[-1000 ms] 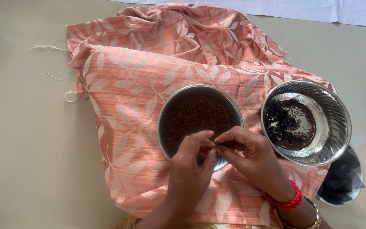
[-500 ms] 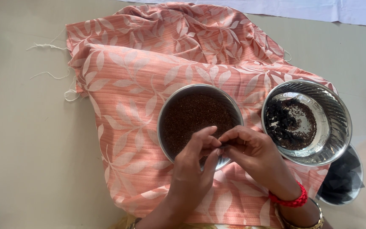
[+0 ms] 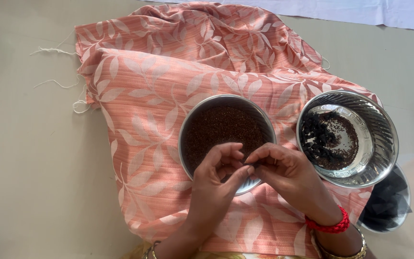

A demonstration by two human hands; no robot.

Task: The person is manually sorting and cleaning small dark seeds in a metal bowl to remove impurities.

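Dark brown seeds [image 3: 221, 127] fill a round steel plate [image 3: 186, 125] at the centre of a peach leaf-patterned cloth [image 3: 168, 72], which seems spread to catch spills. Over the plate's six o'clock rim, the left hand [image 3: 216, 184] and right hand [image 3: 288, 175] meet fingertip to fingertip, pinched closed on something too small to tell. At three o'clock sits a ribbed steel bowl [image 3: 382, 127] of darker bits. No packages or labels show.

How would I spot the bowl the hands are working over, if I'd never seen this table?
Find the peach leaf-print cloth spread on the table. Two steel bowls sit on it; take the left bowl, right under both hands. It is filled with fine reddish-brown seeds, while the ribbed bowl beside it holds only a scatter of dark bits.
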